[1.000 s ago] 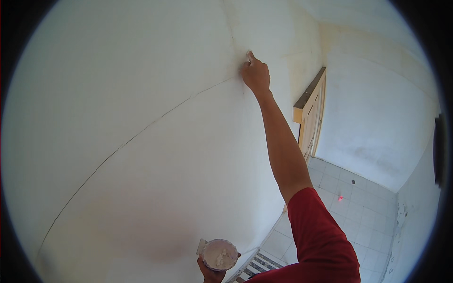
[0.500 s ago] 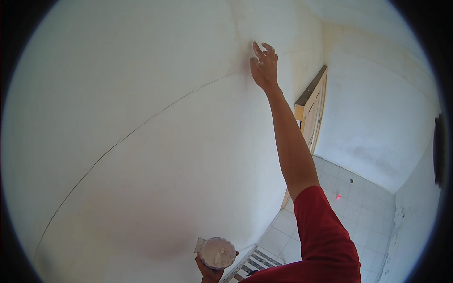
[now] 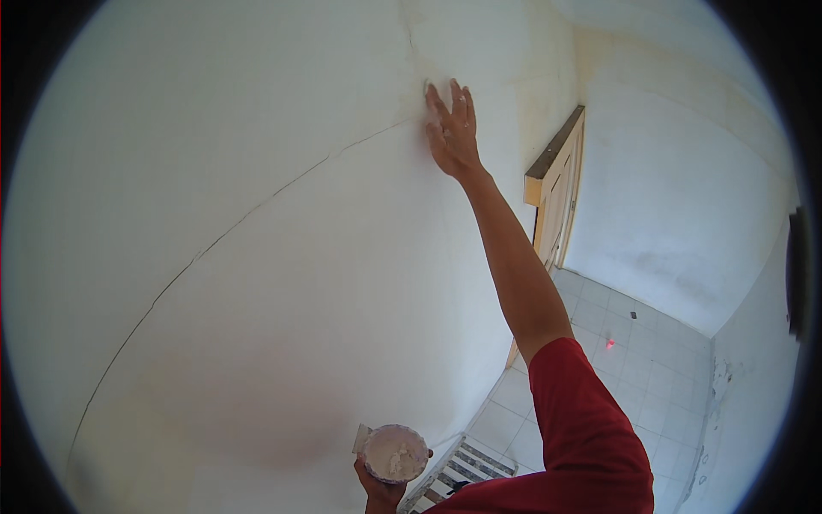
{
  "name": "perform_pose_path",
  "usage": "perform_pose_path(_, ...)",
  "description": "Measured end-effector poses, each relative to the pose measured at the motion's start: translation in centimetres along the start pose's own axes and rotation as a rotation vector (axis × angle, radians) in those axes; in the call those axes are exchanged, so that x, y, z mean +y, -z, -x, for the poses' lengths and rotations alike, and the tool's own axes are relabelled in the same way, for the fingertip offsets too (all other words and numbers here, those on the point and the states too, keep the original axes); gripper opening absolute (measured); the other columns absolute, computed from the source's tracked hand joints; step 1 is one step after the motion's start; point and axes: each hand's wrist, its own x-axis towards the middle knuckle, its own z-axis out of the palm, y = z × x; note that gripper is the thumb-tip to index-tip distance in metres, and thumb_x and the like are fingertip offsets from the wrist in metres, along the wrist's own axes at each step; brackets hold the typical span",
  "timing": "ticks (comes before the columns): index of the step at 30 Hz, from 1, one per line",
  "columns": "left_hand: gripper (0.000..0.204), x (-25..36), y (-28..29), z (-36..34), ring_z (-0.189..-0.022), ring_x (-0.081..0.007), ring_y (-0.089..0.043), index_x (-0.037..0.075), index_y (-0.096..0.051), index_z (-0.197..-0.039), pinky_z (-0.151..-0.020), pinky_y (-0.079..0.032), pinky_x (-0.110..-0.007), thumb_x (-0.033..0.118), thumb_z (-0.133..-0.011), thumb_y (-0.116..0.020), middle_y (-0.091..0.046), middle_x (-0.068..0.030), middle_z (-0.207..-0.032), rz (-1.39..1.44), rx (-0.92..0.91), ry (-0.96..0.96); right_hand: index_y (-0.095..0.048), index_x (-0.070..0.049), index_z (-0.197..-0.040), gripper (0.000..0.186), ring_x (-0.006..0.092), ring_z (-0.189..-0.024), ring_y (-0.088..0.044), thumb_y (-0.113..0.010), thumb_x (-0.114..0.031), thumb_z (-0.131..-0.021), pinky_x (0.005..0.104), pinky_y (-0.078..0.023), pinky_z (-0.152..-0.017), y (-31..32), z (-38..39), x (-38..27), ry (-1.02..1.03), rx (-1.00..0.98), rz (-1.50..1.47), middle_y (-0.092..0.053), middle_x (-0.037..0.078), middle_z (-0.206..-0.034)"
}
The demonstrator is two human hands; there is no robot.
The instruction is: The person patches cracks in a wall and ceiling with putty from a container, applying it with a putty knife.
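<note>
A long thin crack [image 3: 199, 255] arcs up across the pale wall [image 3: 282, 360]. Near its upper right end, my right hand [image 3: 454, 137] is raised against or very close to the wall, fingers stretched and apart. White paste smears the fingers, with a whitish dab at the index fingertip. Low in the view, my left hand [image 3: 381, 488] grips a round tub [image 3: 396, 454] partly filled with white paste. A flat, pale blade like a scraper's [image 3: 361, 439] stands up beside the tub's left rim; its handle is hidden.
To the right, a wooden door [image 3: 558, 184] stands out from the wall. Far below lies a tiled floor [image 3: 638, 368] with a small pink object [image 3: 610, 343] and a small dark one [image 3: 634, 315]. A slatted rack-like piece [image 3: 475, 463] is beneath my right sleeve.
My right hand has shifted left along the wall toward the crack, and its fingers are straighter. The view has moved slightly. The left hand still holds the tub.
</note>
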Motion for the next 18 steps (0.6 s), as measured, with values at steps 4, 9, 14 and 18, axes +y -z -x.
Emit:
perform_pose_path(4, 0.081, -0.3, -0.5, 0.1, -0.127, -0.0431, -0.049, 0.009, -0.044, -0.141, -0.106, -0.037, -0.065, 0.068, -0.085, -0.043, -0.051, -0.0171, -0.138, -0.017, 0.048, -0.002, -0.048, -0.014, -0.145, 0.055, 0.0496, -0.145, -0.011, -0.047, -0.016, -0.091, 0.0589, -0.019, -0.115, 0.1, 0.6, 0.5, -0.076, 0.113, -0.145, -0.021, 0.027, -0.156)
perform_pose_path(9, 0.082, -0.4, -0.6, 0.3, -0.127, -0.0426, -0.048, 0.009, -0.044, -0.141, -0.105, -0.037, -0.065, 0.069, -0.085, -0.043, -0.051, -0.0168, -0.138, -0.032, 0.046, -0.018, -0.049, -0.009, -0.144, 0.055, 0.0496, -0.145, -0.012, -0.045, -0.013, -0.089, 0.0585, -0.02, -0.115, -0.5, 0.4, 0.9, -0.166, 0.089, -0.057, -0.022, 0.026, -0.157)
perform_pose_path(14, 0.082, -0.5, -0.4, 0.2, -0.127, -0.0422, -0.049, 0.01, -0.044, -0.142, -0.105, -0.037, -0.065, 0.069, -0.085, -0.043, -0.051, -0.0163, -0.138, -0.046, 0.028, -0.037, -0.053, -0.006, -0.14, 0.048, 0.0482, -0.145, -0.011, -0.043, -0.019, -0.095, 0.0572, -0.02, -0.116, 0.5, 0.5, 0.1, 0.026, 0.167, -0.184, -0.021, 0.024, -0.157)
perform_pose_path(18, 0.082, -0.6, -0.3, 0.0, -0.128, -0.0417, -0.048, 0.01, -0.044, -0.142, -0.106, -0.037, -0.066, 0.069, -0.085, -0.044, -0.051, -0.0158, -0.139, -0.035, 0.02, -0.011, -0.053, -0.005, -0.14, 0.048, 0.0446, -0.147, -0.007, -0.042, -0.028, -0.1, 0.0565, -0.021, -0.116, 0.2, 0.7, 1.9, -0.218, 0.108, -0.131, -0.017, 0.022, -0.159)
